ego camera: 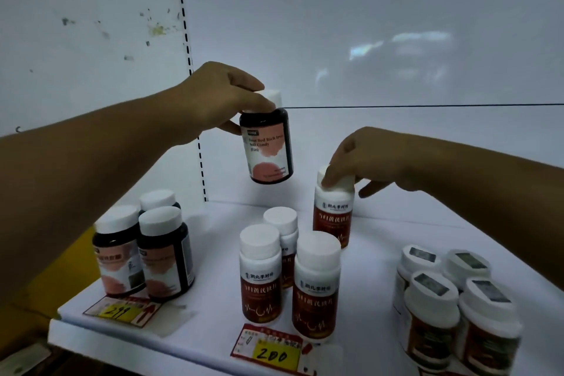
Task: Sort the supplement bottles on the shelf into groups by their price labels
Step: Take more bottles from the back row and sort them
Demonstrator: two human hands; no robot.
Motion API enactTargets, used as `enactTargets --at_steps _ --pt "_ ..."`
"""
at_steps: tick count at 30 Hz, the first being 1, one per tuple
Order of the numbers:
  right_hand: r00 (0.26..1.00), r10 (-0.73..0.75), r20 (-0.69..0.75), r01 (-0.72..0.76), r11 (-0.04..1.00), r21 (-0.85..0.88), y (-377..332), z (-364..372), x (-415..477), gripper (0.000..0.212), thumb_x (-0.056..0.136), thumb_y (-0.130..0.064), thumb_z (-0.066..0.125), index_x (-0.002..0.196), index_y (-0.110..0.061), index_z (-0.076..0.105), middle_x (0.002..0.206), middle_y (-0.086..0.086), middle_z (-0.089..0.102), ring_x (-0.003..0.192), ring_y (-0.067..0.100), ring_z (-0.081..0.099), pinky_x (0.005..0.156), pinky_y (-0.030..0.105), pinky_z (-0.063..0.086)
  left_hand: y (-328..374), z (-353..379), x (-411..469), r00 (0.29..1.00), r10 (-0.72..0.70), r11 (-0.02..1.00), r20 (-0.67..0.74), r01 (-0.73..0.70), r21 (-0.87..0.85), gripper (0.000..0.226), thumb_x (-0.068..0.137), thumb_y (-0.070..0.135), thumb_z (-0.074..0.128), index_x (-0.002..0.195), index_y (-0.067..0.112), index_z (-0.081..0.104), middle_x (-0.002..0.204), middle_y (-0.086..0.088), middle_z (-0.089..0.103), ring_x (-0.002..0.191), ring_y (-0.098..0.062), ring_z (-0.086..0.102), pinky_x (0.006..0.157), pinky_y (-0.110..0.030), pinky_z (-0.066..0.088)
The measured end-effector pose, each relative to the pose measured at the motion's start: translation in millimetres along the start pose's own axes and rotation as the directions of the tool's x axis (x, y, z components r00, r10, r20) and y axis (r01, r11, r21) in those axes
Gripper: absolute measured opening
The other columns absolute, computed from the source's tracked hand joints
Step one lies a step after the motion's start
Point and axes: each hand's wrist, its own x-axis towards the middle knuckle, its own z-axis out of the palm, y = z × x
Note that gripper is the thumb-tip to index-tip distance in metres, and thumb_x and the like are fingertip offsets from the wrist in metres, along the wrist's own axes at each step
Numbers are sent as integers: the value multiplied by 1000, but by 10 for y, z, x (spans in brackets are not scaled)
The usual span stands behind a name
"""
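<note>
left hand [219,98] grips a dark brown plastic bottle with a white cap and pink label [268,149] by its cap, holding it up in the air, slightly tilted, over the white shelf [213,253]. right hand [366,156] comes down from above and pinches the cap of a white round bottle with a dark red label [332,217], which stands on the shelf just behind three matching red-label bottles [314,284]. those sit behind a yellow "200" price tag [271,351]. three more dark bottles [146,253] stand at the left by a "299" price tag [120,311]. four sticker-capped bottles [457,299] cluster at the right.
</note>
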Motion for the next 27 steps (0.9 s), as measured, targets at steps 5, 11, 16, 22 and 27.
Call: enactTargets --at_steps 5,11,16,22,27 --pt "991 76 110 -61 989 -136 -6 272 93 30 65 -27 80 85 -11 65 86 2 69 77 12 64 55 23 54 -261 -115 145 995 -45 997 92 39 69 30 74 18 75 103 13 67 106 -8 68 98 -20 65 69 -33 58" --pt "970 187 155 -147 959 -241 -6 393 81 31 62 -29 83 83 -11 68 76 -1 71 72 10 65 56 21 52 -578 -248 280 970 -78 990 232 48 133 33 73 19 75 104 16 64 106 -9 67 98 -22 64 70 -36 59" --pt "953 267 141 -221 935 -277 -19 407 3 38 60 -34 84 87 -14 66 85 1 71 75 11 65 63 22 54 -744 -370 313 936 -95 982 338 34 185 33 70 19 77 100 21 66 97 -7 71 90 -20 67 64 -31 58" --pt "958 273 86 -239 928 -286 -187 378 -29 36 59 -44 78 82 -18 70 82 -1 72 78 11 65 64 23 52 -898 -561 226 908 -97 963 407 -18 270 33 63 26 79 94 26 70 91 -1 73 82 -13 70 66 -27 58" --pt "985 98 -139 -126 971 -205 -508 480 169 26 72 -37 72 84 -14 70 91 1 71 88 14 65 74 31 55 -1047 -581 138 886 -129 868 445 -116 482 32 56 40 81 85 30 71 90 11 67 87 -14 63 79 -34 53"
